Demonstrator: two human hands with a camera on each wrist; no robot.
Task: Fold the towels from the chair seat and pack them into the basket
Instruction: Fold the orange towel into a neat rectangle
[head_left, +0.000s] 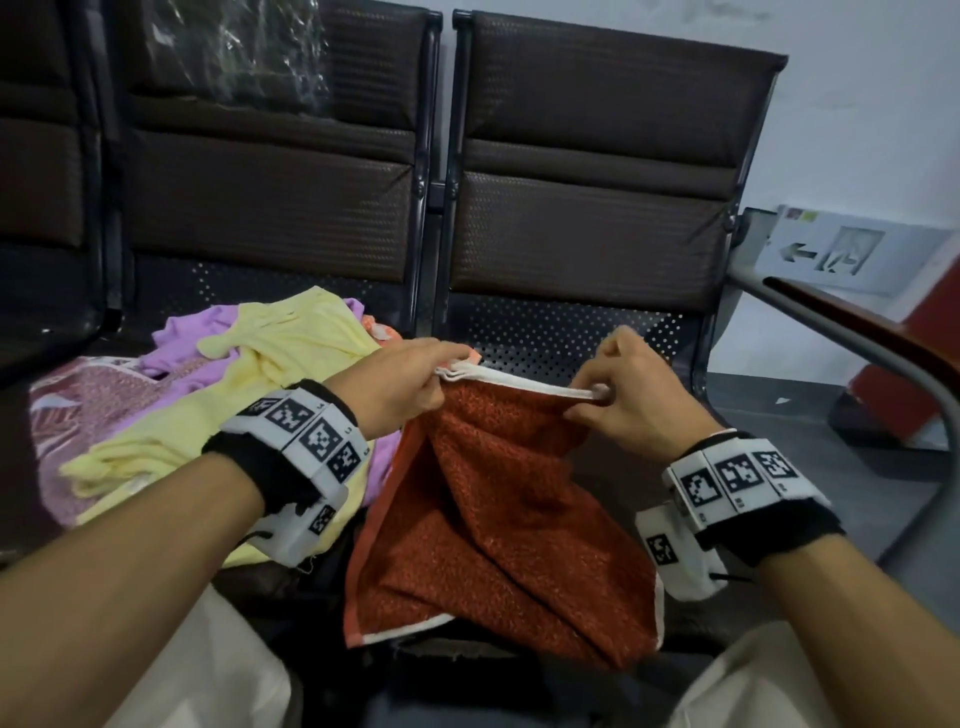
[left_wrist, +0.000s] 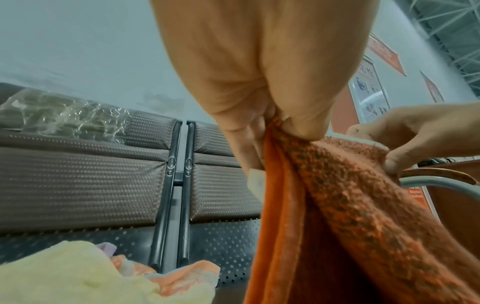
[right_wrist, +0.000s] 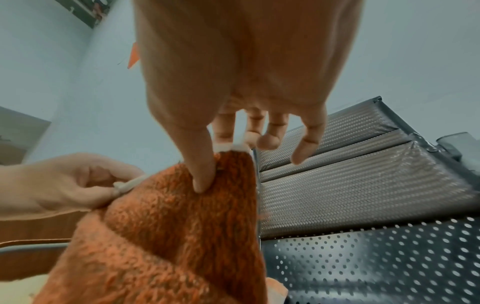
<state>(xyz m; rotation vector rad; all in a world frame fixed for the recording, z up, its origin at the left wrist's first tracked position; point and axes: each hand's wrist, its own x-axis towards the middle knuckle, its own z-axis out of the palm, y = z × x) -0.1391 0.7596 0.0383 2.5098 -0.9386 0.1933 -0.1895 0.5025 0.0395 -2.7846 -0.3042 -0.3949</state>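
Note:
An orange towel (head_left: 498, 493) with a white hem hangs folded between my two hands, above the front of the perforated chair seat (head_left: 571, 332). My left hand (head_left: 415, 384) pinches the left end of its top edge, where several hem layers meet. My right hand (head_left: 597, 400) pinches the right end of that edge between thumb and fingers. The left wrist view shows the orange towel (left_wrist: 350, 216) hanging from my left hand (left_wrist: 275, 127). In the right wrist view my right hand (right_wrist: 215, 162) pinches the towel (right_wrist: 182, 236). A pile of towels, yellow (head_left: 260, 395), lilac and pink, lies on the seat to the left. No basket is in view.
Dark padded chair backs (head_left: 597, 182) rise behind the seats. A metal armrest (head_left: 857, 343) curves along the right side, with a red object (head_left: 904, 395) beyond it on the grey floor. Clear plastic wrap (head_left: 234, 52) covers the left chair's top.

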